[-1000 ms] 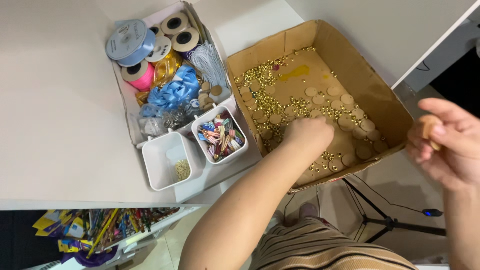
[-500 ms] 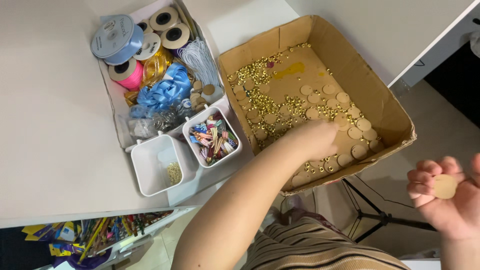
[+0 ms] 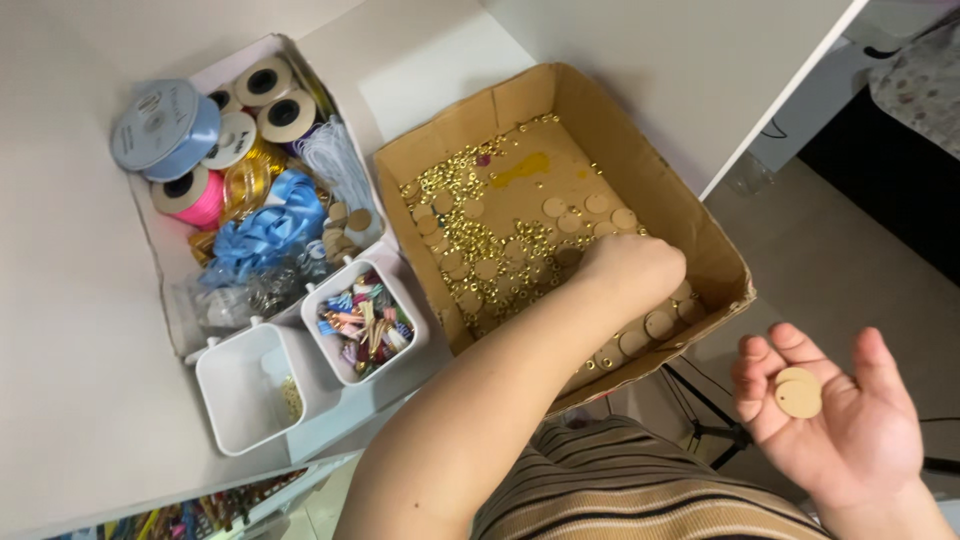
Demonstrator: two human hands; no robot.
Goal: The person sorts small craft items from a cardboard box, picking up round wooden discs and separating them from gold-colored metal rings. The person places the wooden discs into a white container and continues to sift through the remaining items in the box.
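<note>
Where the left hand sits: the left hand (image 3: pixel 630 270) is down inside the cardboard box (image 3: pixel 712 232), knuckles up, at the near right part of the floor.
Left grip: the fingers curl under and are hidden by the back of the hand, so it cannot be told whether they pinch anything.
Right hand: the right hand (image 3: pixel 840 425) is held off the bench (image 3: pixel 70 380), beyond the box's near right corner, palm up.
Right grip: spread wide and flat, with two round wooden discs (image 3: pixel 798 392) lying overlapped at the base of the fingers, nothing closed over them.
Key relation: the loose discs (image 3: pixel 560 207) on the box floor lie just beside and beyond the left hand, to its upper left in the view; that hand is far nearer to them than the right. Being round, they have no long axis.
Box contents: scattered gold beads (image 3: pixel 470 240), flat discs among them, and a yellow smear (image 3: pixel 520 168) toward the far wall.
White tray (image 3: pixel 165 290): left of the box, holding ribbon spools (image 3: pixel 165 130) and a blue bow (image 3: pixel 265 235).
Small cups: one white cup (image 3: pixel 362 322) is packed with coloured tassels; the other cup (image 3: pixel 245 390) holds only a few gold bits.
</note>
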